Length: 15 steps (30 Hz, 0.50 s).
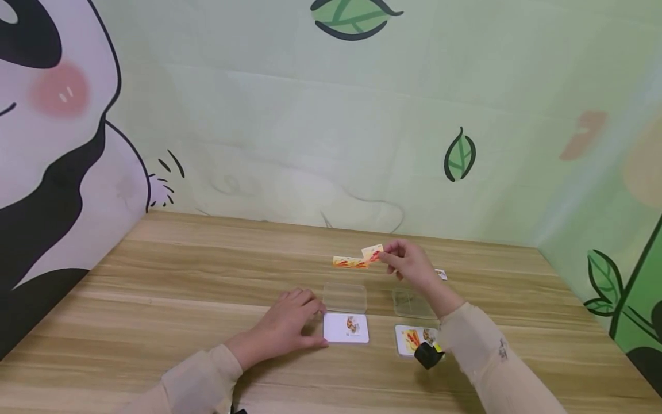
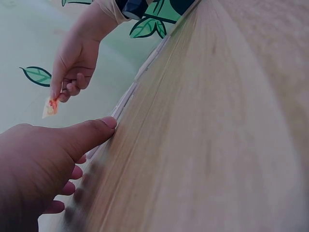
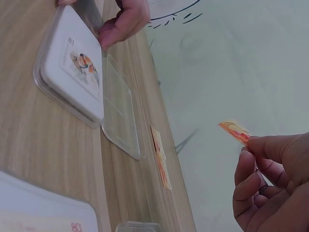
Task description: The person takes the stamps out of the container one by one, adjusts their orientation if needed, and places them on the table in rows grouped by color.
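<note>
Between thumb and fingertips, my right hand pinches a small orange-and-yellow stamp, raised above the back of the table. Just below it in the head view lies a strip of similar stamps. My left hand rests beside a clear plastic case, its thumb and fingertips at the case's left edge. The case lies with its lid folded back, and one stamp with a brown-and-orange picture sits on its white surface. In the left wrist view the left thumb is extended.
A second clear case with its lid folded back stands to the right, several stamps on its white surface. A black wrist camera overlaps it. Another small paper piece lies behind the right wrist. A printed wall borders the table's back.
</note>
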{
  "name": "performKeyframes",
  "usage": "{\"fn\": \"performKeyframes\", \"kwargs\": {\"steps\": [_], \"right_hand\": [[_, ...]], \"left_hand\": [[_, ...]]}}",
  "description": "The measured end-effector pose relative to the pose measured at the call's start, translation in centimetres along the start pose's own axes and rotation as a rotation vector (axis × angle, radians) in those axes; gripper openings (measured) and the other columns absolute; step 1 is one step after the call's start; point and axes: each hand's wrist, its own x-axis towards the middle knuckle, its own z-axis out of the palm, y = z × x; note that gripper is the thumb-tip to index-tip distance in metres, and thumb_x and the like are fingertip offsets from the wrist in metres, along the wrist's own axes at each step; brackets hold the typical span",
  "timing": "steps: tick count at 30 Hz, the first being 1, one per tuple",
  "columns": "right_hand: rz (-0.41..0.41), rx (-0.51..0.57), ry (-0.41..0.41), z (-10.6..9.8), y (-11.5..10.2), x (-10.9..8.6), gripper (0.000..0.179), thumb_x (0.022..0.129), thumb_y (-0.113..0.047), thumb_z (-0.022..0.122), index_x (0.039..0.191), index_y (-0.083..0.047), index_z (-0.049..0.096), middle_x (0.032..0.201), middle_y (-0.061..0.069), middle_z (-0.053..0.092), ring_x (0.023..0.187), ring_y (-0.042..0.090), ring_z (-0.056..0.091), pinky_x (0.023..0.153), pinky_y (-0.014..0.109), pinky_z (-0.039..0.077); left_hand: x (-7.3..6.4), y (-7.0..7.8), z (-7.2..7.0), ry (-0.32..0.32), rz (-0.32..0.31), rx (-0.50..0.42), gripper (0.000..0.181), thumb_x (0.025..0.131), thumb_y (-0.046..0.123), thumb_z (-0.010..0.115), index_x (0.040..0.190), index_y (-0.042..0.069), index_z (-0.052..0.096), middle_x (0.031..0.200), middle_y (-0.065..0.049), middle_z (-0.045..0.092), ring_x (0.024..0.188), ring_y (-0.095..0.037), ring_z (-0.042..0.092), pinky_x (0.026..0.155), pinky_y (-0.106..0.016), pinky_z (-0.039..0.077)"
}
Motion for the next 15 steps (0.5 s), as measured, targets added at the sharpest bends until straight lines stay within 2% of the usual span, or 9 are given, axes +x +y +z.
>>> {"fn": "performKeyframes", "kwargs": {"steps": [6, 10, 15], "right_hand": [[0.025, -0.007, 0.013, -0.5, 0.7, 0.6, 0.018, 0.095, -0.013, 0.058, 0.103, 0.002, 0.053, 0.077, -0.003, 0.056, 0.063, 0.007, 0.052, 0.051, 0.02, 0.04], [0.064, -0.005, 0.028, -0.6, 1.1, 1.0, 0.019, 0.094, -0.013, 0.059, 0.104, 0.001, 0.053, 0.083, 0.003, 0.06, 0.063, 0.008, 0.053, 0.052, 0.021, 0.041], [0.113, -0.018, 0.048, -0.7, 1.5, 1.6, 0.02, 0.094, -0.014, 0.059, 0.106, 0.001, 0.054, 0.085, 0.002, 0.061, 0.063, 0.008, 0.053, 0.052, 0.021, 0.041]], "left_hand": [[0.0, -0.1, 0.1, -0.001, -0.001, -0.003, 0.048, 0.076, 0.049, 0.075, 0.109, 0.017, 0.062, 0.104, 0.004, 0.057, 0.102, -0.016, 0.05, 0.095, -0.04, 0.042], [0.1, -0.1, 0.1, 0.0, -0.003, -0.011, 0.048, 0.076, 0.049, 0.075, 0.109, 0.016, 0.062, 0.104, 0.003, 0.057, 0.101, -0.016, 0.05, 0.095, -0.04, 0.042], [0.0, -0.1, 0.2, 0.006, -0.002, -0.01, 0.048, 0.076, 0.049, 0.075, 0.109, 0.016, 0.063, 0.105, 0.003, 0.058, 0.102, -0.015, 0.05, 0.095, -0.04, 0.042]]}}
